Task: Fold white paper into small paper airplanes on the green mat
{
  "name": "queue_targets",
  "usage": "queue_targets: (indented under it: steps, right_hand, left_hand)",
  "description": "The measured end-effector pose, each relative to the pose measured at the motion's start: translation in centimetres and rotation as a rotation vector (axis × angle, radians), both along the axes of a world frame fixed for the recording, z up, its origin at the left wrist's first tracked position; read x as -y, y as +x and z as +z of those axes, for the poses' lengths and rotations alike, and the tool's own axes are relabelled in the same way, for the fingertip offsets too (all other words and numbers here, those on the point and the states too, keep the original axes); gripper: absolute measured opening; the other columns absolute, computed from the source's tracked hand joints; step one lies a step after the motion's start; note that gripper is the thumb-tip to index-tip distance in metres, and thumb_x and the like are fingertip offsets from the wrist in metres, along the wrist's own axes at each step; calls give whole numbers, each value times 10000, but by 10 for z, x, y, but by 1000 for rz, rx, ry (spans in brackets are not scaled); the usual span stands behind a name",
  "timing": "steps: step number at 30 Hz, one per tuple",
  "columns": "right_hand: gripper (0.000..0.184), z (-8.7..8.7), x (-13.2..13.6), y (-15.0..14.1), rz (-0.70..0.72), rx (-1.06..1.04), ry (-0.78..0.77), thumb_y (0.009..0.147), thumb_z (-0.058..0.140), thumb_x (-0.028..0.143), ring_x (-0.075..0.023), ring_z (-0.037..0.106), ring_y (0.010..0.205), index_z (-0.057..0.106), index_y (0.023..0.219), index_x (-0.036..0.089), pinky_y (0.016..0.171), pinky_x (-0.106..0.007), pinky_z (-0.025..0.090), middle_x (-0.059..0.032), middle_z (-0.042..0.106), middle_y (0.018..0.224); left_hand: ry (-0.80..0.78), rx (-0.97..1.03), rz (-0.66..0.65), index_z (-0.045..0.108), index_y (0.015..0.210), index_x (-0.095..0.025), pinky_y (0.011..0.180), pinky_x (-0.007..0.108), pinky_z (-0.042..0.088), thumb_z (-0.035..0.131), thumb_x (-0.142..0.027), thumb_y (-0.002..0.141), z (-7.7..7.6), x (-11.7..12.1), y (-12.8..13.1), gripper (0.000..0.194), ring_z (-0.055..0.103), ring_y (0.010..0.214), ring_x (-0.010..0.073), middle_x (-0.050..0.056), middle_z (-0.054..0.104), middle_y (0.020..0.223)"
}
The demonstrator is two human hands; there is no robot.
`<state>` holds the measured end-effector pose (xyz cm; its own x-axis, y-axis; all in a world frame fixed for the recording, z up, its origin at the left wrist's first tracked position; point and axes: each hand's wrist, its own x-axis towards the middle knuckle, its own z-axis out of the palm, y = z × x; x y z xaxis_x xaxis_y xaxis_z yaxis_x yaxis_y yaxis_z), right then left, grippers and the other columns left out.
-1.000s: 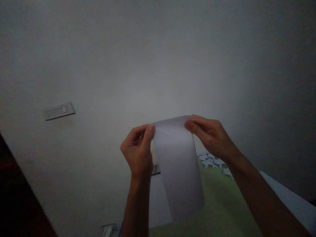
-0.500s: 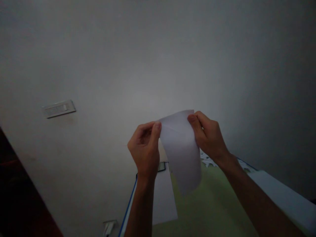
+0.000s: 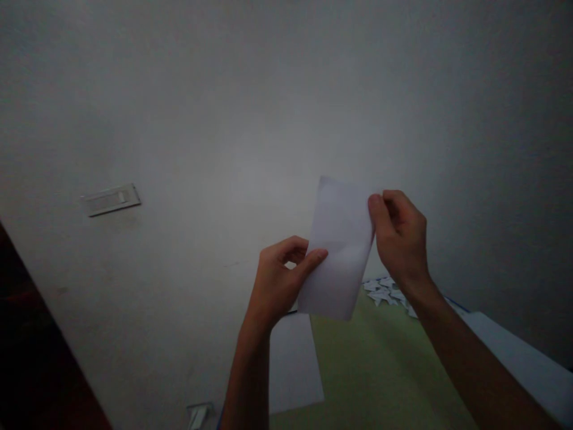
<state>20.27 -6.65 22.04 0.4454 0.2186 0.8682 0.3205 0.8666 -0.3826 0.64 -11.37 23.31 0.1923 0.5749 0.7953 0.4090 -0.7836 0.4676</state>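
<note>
1. In the head view, the sheet of paper (image 3: 342,227) is held up in the air, slightly tilted, in front of the grey wall (image 3: 224,119).
2. The left hand (image 3: 278,285) has its fingers clamped on the sheet's left edge, with the thumb on the near face.
3. The right hand (image 3: 401,239) pinches the upper right corner.
4. Below, another white sheet (image 3: 295,364) lies on the green surface (image 3: 371,370), near small white pieces (image 3: 380,294).

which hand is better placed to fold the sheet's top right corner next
Likely the right hand: it pinches the white sheet near that corner, while the left hand holds the opposite edge lower down.
</note>
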Motion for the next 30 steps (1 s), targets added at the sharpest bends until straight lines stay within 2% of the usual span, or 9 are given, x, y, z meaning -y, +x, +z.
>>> queue_targets:
  steps: [2,4,7,12,15,20,26,28,30]
  right_hand:
    - [284,2,5,3,-121,28,74,969,600,400,-237,597,907,613,1206,244,760,-385,496,-80,644,1043]
    - [414,6,17,6,-304,139,131,937,648,362,-335,554,1174,599,1335,257,937,-506,468,-150,606,1298]
    - [264,12,37,7,-407,548,186,924,677,301,-398,451,1360,721,1183,315,1084,-609,346,-88,598,1415]
    - [129,8,40,4,-324,970,128,911,703,247,-374,429,1416,781,971,330,1187,-674,166,-16,679,1354]
    - [130,2,26,9,-274,1028,59,938,677,251,-339,446,1408,777,874,302,1199,-692,96,-21,701,1292]
    - [131,0,8,28,-209,977,1,943,684,330,-334,484,1362,788,864,318,1181,-675,148,-39,691,1236]
    - [176,-3,-1,40,-150,874,-7,935,692,422,-348,532,1307,796,844,312,1135,-629,278,-57,699,1204]
    - [135,-2,2,37,-117,852,-9,933,700,403,-332,565,1270,798,948,311,1114,-598,342,-68,696,1217]
    - [241,1,10,29,-49,812,2,936,705,370,-300,604,1222,755,1163,306,1072,-529,430,-83,690,1245]
  left_hand:
    - [55,-74,83,733,722,-199,570,250,471,749,-348,867,0,-3,-2,209,616,612,152,11,686,645]
    - [111,-155,164,731,718,-201,554,247,443,735,-319,872,0,-6,-3,194,592,580,144,-1,672,620]
    - [160,-264,204,731,738,-205,552,251,422,710,-292,890,-2,-8,-4,176,594,578,143,2,692,643]
    - [185,-400,158,744,804,-215,578,260,431,648,-295,948,-4,-6,-1,191,613,594,150,20,728,700]
    - [170,-450,185,746,795,-216,584,260,432,665,-302,940,-5,-7,-2,186,616,594,149,26,740,723]
    - [119,-519,286,748,779,-218,549,252,390,720,-252,879,0,-4,-20,109,597,562,141,11,723,695]
    - [89,-129,154,757,792,-210,577,259,464,769,-363,850,8,1,-28,164,633,634,165,21,732,716]
    - [107,-48,163,743,759,-203,598,263,472,784,-371,838,6,-1,-22,190,629,650,165,15,721,701]
    - [132,-68,196,745,744,-203,612,263,464,787,-345,840,5,-1,-14,176,611,636,153,0,712,674]
